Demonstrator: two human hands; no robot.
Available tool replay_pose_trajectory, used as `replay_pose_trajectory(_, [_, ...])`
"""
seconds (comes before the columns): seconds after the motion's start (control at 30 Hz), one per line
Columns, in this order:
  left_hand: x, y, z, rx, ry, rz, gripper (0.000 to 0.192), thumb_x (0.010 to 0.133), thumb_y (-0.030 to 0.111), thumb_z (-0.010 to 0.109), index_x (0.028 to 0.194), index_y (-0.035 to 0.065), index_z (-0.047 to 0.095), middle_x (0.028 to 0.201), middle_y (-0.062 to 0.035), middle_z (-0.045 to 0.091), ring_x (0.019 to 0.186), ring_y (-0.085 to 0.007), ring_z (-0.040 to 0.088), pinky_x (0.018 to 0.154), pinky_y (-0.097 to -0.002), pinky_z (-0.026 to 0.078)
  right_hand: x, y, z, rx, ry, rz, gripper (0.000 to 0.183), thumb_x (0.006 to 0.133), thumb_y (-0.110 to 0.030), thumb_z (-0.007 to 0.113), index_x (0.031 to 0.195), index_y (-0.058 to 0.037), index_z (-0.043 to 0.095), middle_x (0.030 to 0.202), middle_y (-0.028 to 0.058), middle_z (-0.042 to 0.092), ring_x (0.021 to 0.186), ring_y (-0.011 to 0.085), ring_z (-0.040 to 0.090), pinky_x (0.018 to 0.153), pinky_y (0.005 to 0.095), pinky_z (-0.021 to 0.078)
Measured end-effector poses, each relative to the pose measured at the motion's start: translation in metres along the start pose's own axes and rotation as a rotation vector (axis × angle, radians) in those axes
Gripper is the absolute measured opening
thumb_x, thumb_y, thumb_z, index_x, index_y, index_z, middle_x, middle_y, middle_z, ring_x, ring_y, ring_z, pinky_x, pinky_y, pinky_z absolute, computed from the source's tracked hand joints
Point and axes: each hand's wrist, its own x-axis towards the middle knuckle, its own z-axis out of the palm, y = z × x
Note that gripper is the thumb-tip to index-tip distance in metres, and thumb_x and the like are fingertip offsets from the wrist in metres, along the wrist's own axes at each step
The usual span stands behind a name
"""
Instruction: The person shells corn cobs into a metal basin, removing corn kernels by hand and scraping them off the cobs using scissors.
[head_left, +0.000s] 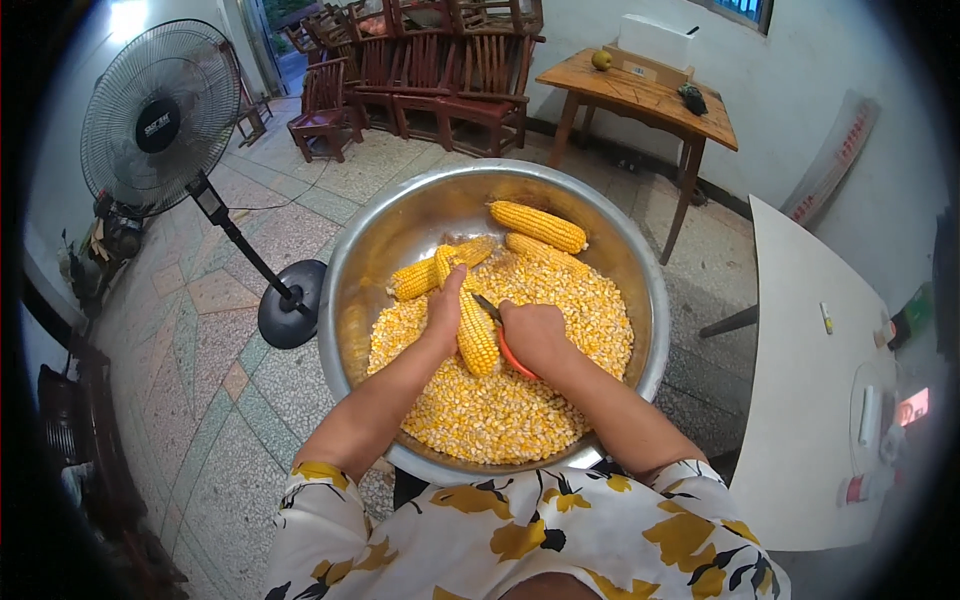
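Observation:
A corn ear (477, 341) stands at a slant over the middle of the basin, and my left hand (444, 315) is closed around its left side. In my right hand (536, 334) is a plier-like tool (514, 358) with red handles; its dark metal tip meets the ear's right side. Beneath both hands lies a thick bed of loose corn kernels (502, 427) in a wide metal basin (339, 247). Two more ears, a whole-looking one (538, 226) and one half sunk in kernels (551, 253), rest at the far right. Another ear (416, 279) lies behind my left hand.
A black floor fan (292, 304) stands close to the basin's left. On the right is a pale table (810, 360) with small items. Behind are a wooden table (637, 94) bearing a box and a round fruit, and stacked wooden chairs (420, 105).

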Motion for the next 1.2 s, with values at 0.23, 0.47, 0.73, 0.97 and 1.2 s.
replay_pose_trajectory(0.23, [-0.006,0.018,0.0,0.201,-0.053,-0.053,0.054,0.081,0.041,0.06,0.113,-0.0013,0.05,0.085,-0.0098,0.057,0.071,-0.0186,0.058,0.061,-0.0333,0.048,0.011,0.023,-0.015,0.286,-0.326,0.021,0.019,0.07,-0.017,0.062,0.087,-0.0082,0.06,0.076,0.0149,0.063,0.076,0.0322,0.062,0.066,0.0417,0.0466])
replay_pose_trajectory(0.47, [-0.024,0.042,0.004,0.251,-0.227,-0.243,0.05,0.081,0.043,0.059,0.109,0.0019,0.051,0.075,-0.0112,0.059,0.057,-0.0201,0.059,0.05,-0.0328,0.051,0.014,0.047,-0.026,0.579,-0.458,-0.04,0.015,0.067,-0.01,0.057,0.08,-0.0024,0.058,0.062,0.0126,0.057,0.055,0.0235,0.057,0.051,0.0347,0.0451])
replay_pose_trajectory(0.73, [-0.02,0.043,-0.007,0.101,-0.333,-0.45,0.057,0.078,0.059,0.056,0.091,0.0039,0.058,0.066,-0.0134,0.059,0.05,-0.0242,0.059,0.046,-0.0338,0.051,0.01,0.06,-0.037,1.226,-0.857,0.026,0.006,0.073,-0.004,0.053,0.078,-0.0014,0.055,0.051,0.0044,0.052,0.04,0.0123,0.048,0.04,0.0249,0.0392])
replay_pose_trajectory(0.97, [-0.022,0.037,0.002,-0.122,-0.33,-0.237,0.056,0.083,0.059,0.048,0.094,0.0051,0.055,0.07,-0.0117,0.058,0.057,-0.023,0.059,0.051,-0.0336,0.051,0.002,0.048,-0.016,1.376,-0.687,0.159,0.006,0.077,-0.003,0.053,0.083,-0.0032,0.055,0.058,0.0051,0.055,0.043,0.0126,0.049,0.04,0.0257,0.0398])
replay_pose_trajectory(1.2, [-0.01,0.034,-0.007,-0.19,-0.186,-0.186,0.054,0.082,0.056,0.05,0.11,0.0096,0.055,0.085,-0.0091,0.06,0.073,-0.0236,0.059,0.065,-0.0389,0.051,-0.002,0.006,-0.011,0.082,-0.111,-0.068,0.015,0.084,-0.018,0.048,0.091,-0.0087,0.057,0.07,0.011,0.063,0.064,0.0274,0.062,0.058,0.0402,0.0469])
